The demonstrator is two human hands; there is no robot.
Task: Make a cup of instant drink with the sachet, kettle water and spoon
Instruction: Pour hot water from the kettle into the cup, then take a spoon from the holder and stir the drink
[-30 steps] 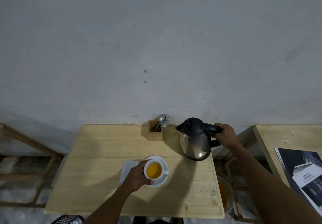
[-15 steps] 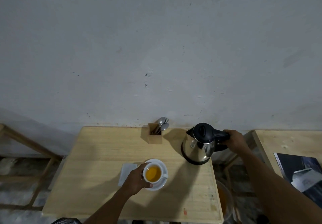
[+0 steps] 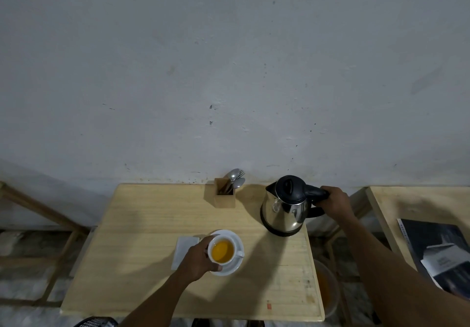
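Cup (image 3: 223,251): white, glossy ceramic, round, small loop handle pointing right of frame; filled with opaque orange-yellow liquid, flat surface. Sits on round white saucer (image 3: 235,237), lower centre of frame, on pale wooden table (image 3: 142,225) with visible straight grain and squared edges.

Left hand (image 3: 197,259) wrapped around cup's left side, fingers curled onto rim and wall, thumb at near side. Partly covers white rectangular sachet (image 3: 184,246) lying flat just left of saucer; print on it not legible.

Kettle (image 3: 286,206), right of centre: polished stainless body, rounded and mirror-like, black plastic domed lid, black base ring, short spout facing left. Stands upright near table's right edge. Right hand (image 3: 334,200) closed round black handle at kettle's right side, fingers fully wrapped.

Small square wooden holder (image 3: 224,197) at table's far edge, between centre and kettle; metal spoons (image 3: 235,178) and a fork leaning out toward the right, bowls up, dull silver.

Behind: rough grey-white plaster wall (image 3: 229,72), scuffed and speckled. Second wooden tabletop (image 3: 417,199) at right edge of frame, dark glossy booklet (image 3: 437,248) lying on it. Orange-tinted round bin (image 3: 328,286) below table's right side, mostly hidden.
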